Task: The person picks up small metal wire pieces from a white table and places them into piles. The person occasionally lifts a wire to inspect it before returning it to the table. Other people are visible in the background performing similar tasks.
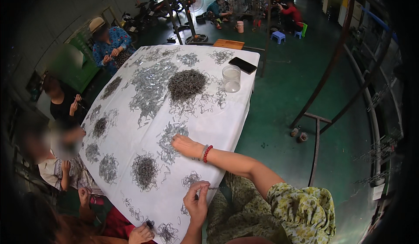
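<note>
My left hand (196, 202) is raised at the near edge of the white-covered table (174, 187). Its thumb and fingers pinch a short dark metal wire piece (213, 188), too small to make out fully. My right hand (185, 145), with beaded bracelets at the wrist, reaches over a loose pile of small clear-grey strips (168, 132). Its fingers are closed together at the pile; whatever lies between the tips is hidden. Small heaps of bent wire hooks (190, 179) lie between my hands, and a larger heap of wire hooks (145, 172) is to the left.
Farther up the table are a big dark hook heap (187, 86), a wide spread of clear strips (150, 84), a clear plastic jar (231, 79) and a black phone (242, 65). Several people sit along the left side; a co-worker's hand (141, 234) is near mine. A metal frame (323, 120) stands right.
</note>
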Tool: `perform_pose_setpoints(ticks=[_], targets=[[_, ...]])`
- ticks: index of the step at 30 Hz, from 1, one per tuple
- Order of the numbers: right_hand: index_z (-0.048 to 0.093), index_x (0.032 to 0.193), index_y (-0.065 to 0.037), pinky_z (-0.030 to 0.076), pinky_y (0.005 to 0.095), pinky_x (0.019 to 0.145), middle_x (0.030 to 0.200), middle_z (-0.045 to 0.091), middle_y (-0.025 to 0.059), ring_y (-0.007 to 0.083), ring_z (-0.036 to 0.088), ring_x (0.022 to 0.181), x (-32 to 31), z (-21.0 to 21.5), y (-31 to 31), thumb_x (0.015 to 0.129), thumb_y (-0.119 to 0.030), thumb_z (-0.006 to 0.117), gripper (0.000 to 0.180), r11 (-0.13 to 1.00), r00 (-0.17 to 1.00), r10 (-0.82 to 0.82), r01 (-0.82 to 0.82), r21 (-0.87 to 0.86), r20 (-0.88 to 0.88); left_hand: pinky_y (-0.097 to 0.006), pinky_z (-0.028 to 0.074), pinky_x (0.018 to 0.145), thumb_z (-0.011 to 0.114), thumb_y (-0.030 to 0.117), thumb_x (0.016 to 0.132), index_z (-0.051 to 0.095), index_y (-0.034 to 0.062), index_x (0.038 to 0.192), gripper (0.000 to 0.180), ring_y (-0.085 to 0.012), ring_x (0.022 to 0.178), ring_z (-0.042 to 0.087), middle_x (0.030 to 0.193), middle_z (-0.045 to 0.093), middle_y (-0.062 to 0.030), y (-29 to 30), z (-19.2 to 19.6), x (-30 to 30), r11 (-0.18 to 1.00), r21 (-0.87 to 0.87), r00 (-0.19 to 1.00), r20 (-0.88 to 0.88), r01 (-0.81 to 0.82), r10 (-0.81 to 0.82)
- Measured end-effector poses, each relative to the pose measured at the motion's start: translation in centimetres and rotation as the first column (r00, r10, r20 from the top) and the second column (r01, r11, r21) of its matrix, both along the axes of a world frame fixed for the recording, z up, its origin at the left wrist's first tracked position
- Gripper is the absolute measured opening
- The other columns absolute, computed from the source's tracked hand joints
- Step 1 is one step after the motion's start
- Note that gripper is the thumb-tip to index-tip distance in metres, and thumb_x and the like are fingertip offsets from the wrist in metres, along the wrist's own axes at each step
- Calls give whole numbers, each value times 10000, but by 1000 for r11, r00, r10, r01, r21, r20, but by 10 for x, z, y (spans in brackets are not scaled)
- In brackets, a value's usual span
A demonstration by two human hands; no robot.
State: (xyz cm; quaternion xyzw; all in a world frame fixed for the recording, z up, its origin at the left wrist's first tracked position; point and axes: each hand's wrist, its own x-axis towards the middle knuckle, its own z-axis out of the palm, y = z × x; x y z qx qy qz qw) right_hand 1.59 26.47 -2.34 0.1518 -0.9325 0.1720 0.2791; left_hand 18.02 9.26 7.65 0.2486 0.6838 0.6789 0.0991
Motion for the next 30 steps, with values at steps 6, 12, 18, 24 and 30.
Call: perform_pose_setpoints(ticks=[6, 12, 18, 24, 30], targets=[[621, 942, 30, 508, 318, 654, 760, 623, 103, 168, 627, 699, 68, 76, 0, 829, -29, 606, 128, 515, 961, 146, 130, -847, 236, -273, 449, 813, 582, -9, 891, 611, -23, 893, 32, -148, 876, 571, 920, 627, -84, -3, 0, 7, 998, 49, 998, -66, 29, -25], [629, 1028, 50, 541, 247, 640, 838, 637, 80, 149, 655, 698, 202, 140, 3, 853, 12, 634, 180, 8, 901, 426, 85, -996, 81, -247, 454, 784, 603, -2, 886, 614, -20, 931, 50, -122, 846, 571, 902, 632, -63, -3, -7, 12, 990, 129, 998, 50, -54, 48], [667, 971, 54, 565, 251, 667, 903, 641, 108, 156, 666, 741, 247, 151, -14, 838, 62, 630, 138, 255, 936, 339, 8, -967, 97, -226, 446, 754, 629, -17, 866, 638, -23, 932, 66, -106, 820, 570, 885, 638, -51, 6, -4, 17, 984, 173, 997, 62, -45, 35], [696, 927, 34, 545, 240, 631, 874, 660, 102, 138, 653, 734, 242, 148, -21, 815, 44, 652, 121, 466, 981, 187, -46, -884, 47, -218, 439, 749, 648, -12, 852, 645, -15, 927, 75, -98, 812, 569, 879, 641, -44, 2, 7, 21, 990, 124, 994, 95, -63, 51], [704, 900, 16, 500, 236, 633, 849, 681, 79, 123, 637, 734, 236, 146, -23, 794, 26, 668, 112, 427, 985, 157, 1, -904, 75, -216, 434, 724, 636, 3, 863, 639, -13, 912, 52, -89, 801, 554, 871, 630, -34, -2, -2, 11, 995, 101, 1000, 19, 3, -5]])
